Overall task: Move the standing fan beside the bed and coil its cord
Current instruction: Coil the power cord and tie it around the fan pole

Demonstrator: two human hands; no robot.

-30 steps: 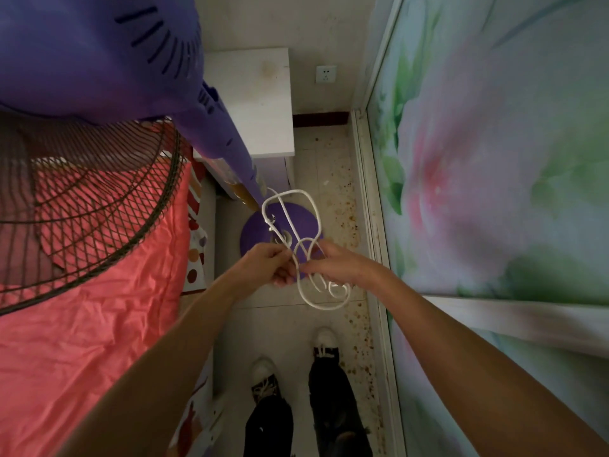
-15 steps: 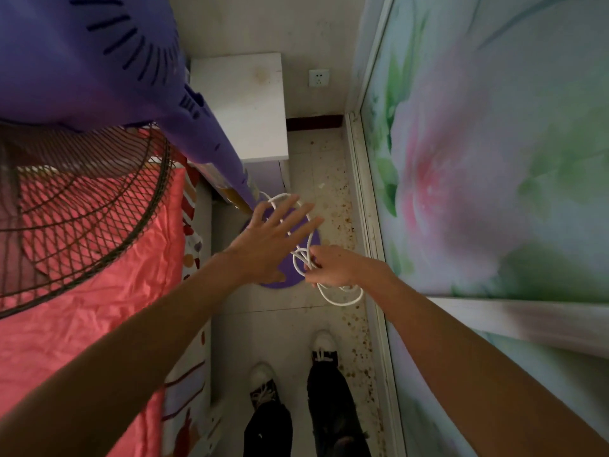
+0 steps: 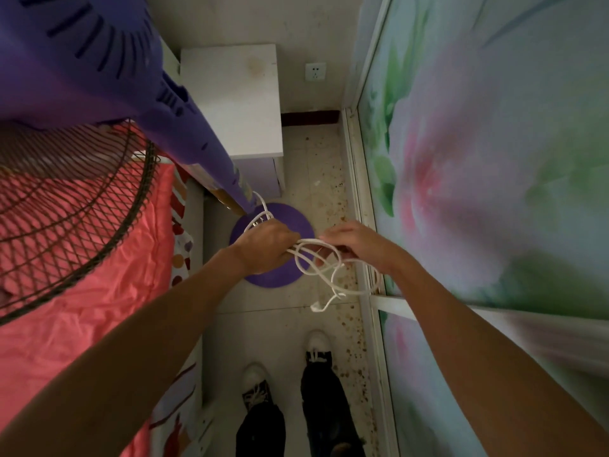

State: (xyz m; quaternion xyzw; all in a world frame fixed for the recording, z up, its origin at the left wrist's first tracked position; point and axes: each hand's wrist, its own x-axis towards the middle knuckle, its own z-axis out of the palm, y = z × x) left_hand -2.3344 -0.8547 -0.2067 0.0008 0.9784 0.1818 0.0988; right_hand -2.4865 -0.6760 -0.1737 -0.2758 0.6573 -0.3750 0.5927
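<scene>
My shoes (image 3: pixel 286 367) stand on the tiled floor (image 3: pixel 280 328) in the narrow aisle between the bed (image 3: pixel 82 291) and the flowered sliding door (image 3: pixel 494 159). Above them my left hand (image 3: pixel 263 247) is fisted around the gathered loops of the white cord (image 3: pixel 316 262), and my right hand (image 3: pixel 356 245) has its fingers curled over the far end of the same loops, thumb underneath, so the bundle spans between the two. A loose tail with what looks like the plug hangs below my right hand, off the floor.

The cord is light, limp and a little springy; I judge the loops will fan open unless pinched at the crossing, so the best hold is the middle of the bundle, not the tail.

Further on, the cord runs up to the purple pole of the standing fan (image 3: pixel 204 153), whose round base (image 3: pixel 273 245) sits on the floor beside the bed's edge, under my hands. The fan looks top-heavy; I would grip the pole to shift it. Beyond are a white nightstand (image 3: pixel 230 97) and a wall socket (image 3: pixel 315 71). I can read no writing or brand.
</scene>
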